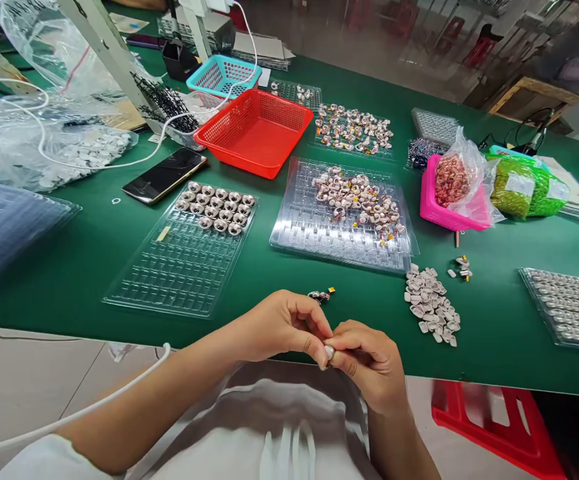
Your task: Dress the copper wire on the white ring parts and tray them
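My left hand (282,327) and my right hand (369,360) meet at the near edge of the green table (94,267), fingers pinched together on one small silvery round part (329,351) held between them. Just beyond my fingers a small coil part with a yellow tab (322,295) lies on the table. A pile of small pale flat pieces (432,305) sits to the right. A clear tray (184,260) ahead on the left holds rows of silvery round parts (216,208). Another clear tray (309,230) carries a heap of copper coil parts (356,197).
A red basket (254,130) and a teal basket (223,73) stand behind the trays, a phone (164,175) beside them. A pink bin (439,210) with bagged copper coils and green bags (524,187) sit right. A filled tray (569,307) lies far right. A red stool (499,420) stands below.
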A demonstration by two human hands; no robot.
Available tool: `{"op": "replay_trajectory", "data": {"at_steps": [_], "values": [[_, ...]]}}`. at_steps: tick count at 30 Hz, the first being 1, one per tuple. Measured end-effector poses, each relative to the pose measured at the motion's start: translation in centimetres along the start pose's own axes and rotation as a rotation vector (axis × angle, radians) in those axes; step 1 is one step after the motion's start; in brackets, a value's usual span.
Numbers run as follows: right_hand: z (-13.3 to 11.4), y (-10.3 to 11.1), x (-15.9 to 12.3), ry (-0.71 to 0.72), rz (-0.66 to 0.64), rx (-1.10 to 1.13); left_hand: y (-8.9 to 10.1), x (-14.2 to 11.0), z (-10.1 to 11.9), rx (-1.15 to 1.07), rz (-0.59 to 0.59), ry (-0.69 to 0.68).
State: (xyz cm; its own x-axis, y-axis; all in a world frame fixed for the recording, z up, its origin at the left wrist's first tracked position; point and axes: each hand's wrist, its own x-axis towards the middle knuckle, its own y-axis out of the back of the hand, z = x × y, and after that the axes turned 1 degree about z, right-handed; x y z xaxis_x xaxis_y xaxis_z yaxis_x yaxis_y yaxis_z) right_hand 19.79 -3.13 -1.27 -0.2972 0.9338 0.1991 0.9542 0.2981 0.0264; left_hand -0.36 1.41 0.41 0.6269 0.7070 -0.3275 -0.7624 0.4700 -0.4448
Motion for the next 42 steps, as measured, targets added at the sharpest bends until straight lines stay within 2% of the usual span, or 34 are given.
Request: {"op": "replay_trajectory", "data": {"at_steps": [4,6,9,13,16,20,22,24,27,29,31,33,37,42], "values": [[-0.2,0.7,0.2,-0.028,0.01,-0.106,0.3,0.4,0.2,-0.027,-0.006,0.023],[-0.4,1.1,0.3,0.002,0.005,-0.197,0.5,0.5,0.3,-0.013,-0.01,0.057],[-0.8,1.5,0.6,0.132,-0.009,-0.376,0.7,0.4,0.4,0.029,-0.054,0.106],[-1.3,1.4,1.2,0.378,-0.069,-0.577,0.9,0.2,0.5,0.001,-0.161,0.13],[-1.6,0.9,1.4,0.538,-0.064,-0.678,1.0,0.2,0.4,-0.052,-0.178,0.152],[-2.1,0.2,1.3,0.613,-0.07,-0.722,1.2,0.3,0.5,0.004,-0.181,0.132],[-2.1,0.0,1.2,0.592,-0.092,-0.659,1.0,0.1,0.8,0.101,-0.189,0.079],[-2.1,0.2,1.0,0.511,-0.089,-0.547,0.5,-0.3,1.3,0.284,-0.167,-0.017],[-1.9,0.9,0.5,0.275,0.054,-0.381,-0.5,-1.3,2.4,0.686,-0.087,-0.294],[-1.7,1.4,0.1,0.137,0.154,-0.306,-1.1,-2.0,2.9,0.854,-0.12,-0.494],[-1.7,1.6,-0.2,0.067,0.133,-0.234,-1.6,-2.4,3.2,0.913,-0.17,-0.641],[-1.8,1.7,-0.2,0.031,0.036,-0.178,-1.8,-2.5,3.0,0.935,-0.14,-0.735],[-2.1,1.7,0.4,-0.071,-0.058,-0.17,-1.6,-2.1,2.3,0.938,-0.005,-0.787],[-2.3,1.6,1.3,-0.136,-0.13,-0.132,-1.4,-1.8,1.6,0.882,0.055,-0.767]]}}
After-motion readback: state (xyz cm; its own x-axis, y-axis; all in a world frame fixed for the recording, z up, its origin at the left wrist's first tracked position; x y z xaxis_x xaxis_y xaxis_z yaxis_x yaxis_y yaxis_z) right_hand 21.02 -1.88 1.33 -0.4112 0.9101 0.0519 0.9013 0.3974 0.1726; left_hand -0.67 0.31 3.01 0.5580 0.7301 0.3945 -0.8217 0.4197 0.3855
